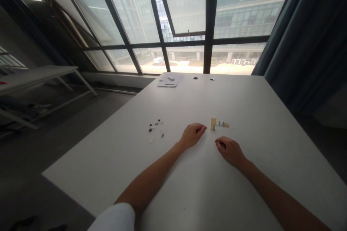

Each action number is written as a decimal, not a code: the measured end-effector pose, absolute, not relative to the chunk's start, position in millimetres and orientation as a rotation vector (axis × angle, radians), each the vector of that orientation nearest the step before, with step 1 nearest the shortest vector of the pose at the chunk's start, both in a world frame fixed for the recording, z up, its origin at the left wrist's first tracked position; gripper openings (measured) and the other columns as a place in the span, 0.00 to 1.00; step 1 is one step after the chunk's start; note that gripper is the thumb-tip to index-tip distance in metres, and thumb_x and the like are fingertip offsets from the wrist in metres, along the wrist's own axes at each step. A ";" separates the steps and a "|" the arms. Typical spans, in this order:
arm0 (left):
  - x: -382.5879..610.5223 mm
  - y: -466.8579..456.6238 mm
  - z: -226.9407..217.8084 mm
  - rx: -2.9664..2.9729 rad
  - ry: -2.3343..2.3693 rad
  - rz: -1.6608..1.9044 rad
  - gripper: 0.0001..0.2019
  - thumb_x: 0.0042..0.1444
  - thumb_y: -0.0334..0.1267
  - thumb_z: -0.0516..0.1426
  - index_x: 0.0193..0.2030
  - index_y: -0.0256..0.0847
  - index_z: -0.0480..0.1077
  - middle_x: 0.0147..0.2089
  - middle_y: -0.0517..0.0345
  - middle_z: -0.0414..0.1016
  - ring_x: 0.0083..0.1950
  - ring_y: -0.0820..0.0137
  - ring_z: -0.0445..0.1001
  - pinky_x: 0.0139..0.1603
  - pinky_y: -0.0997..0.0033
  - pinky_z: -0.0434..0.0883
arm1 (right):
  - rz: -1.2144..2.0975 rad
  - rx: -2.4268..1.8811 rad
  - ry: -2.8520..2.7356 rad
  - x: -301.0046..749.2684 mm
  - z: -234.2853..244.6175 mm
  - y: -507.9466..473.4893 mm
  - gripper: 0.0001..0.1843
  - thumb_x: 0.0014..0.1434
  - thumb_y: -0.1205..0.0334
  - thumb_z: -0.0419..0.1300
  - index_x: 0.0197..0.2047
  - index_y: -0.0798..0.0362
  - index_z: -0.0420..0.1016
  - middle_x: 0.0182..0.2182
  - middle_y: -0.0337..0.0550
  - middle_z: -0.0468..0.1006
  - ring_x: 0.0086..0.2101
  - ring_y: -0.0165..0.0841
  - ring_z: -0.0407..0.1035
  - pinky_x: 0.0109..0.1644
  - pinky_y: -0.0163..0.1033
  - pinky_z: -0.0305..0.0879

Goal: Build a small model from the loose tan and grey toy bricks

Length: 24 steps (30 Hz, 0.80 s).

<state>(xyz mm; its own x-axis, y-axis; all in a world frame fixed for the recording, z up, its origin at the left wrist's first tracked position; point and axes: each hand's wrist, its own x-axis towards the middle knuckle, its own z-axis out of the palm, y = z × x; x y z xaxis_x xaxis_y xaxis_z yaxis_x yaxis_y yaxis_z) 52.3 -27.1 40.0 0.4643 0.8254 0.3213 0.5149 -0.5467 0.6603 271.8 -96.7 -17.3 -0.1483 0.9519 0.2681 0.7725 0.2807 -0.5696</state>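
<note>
A small flat build of tan and grey bricks (218,124) lies on the white table (244,195), just beyond my hands. My left hand (192,134) rests on the table to the left of the build, fingers curled together in a pinch; what they hold, if anything, is too small to see. A short way below the build, my right hand (230,149) rests with its fingers curled under. Several tiny loose pieces (155,129), dark and pale, lie scattered to the left of my left hand.
Papers with a small object on them (170,79) and two dark round spots (195,78) lie near the table's far edge by the window. A second table (35,75) stands at the left. A dark curtain (306,43) hangs at the right.
</note>
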 end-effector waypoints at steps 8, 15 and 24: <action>-27.4 -13.4 66.0 2.279 1.256 0.837 0.17 0.65 0.50 0.54 0.46 0.42 0.80 0.36 0.54 0.79 0.33 0.69 0.71 0.37 0.71 0.65 | 0.403 -1.519 -1.963 272.6 -20.9 -95.3 0.14 0.63 0.58 0.52 0.37 0.50 0.80 0.34 0.44 0.81 0.34 0.36 0.73 0.41 0.39 0.64; -154.9 -14.9 46.4 2.281 1.588 0.618 0.16 0.52 0.48 0.65 0.46 0.49 0.81 0.35 0.59 0.77 0.29 0.71 0.68 0.34 0.73 0.63 | 0.395 -1.538 -1.963 274.2 -26.9 -93.8 0.14 0.63 0.57 0.52 0.38 0.50 0.79 0.35 0.44 0.81 0.34 0.37 0.74 0.41 0.39 0.64; -227.8 -29.3 19.9 2.012 1.523 0.515 0.27 0.48 0.54 0.64 0.52 0.41 0.77 0.38 0.56 0.73 0.30 0.72 0.64 0.35 0.71 0.65 | 0.391 -1.564 -1.971 274.3 -27.4 -93.2 0.15 0.63 0.56 0.52 0.38 0.50 0.79 0.35 0.44 0.81 0.34 0.36 0.73 0.41 0.39 0.64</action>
<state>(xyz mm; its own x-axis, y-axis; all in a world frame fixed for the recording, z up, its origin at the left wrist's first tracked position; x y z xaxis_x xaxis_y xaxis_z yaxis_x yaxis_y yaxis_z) -227.8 -29.3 19.9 0.2814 0.9592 -0.0288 0.7448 -0.1994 0.6368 274.3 -93.2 -27.4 -0.1386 0.9552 0.2616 0.7828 0.2675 -0.5619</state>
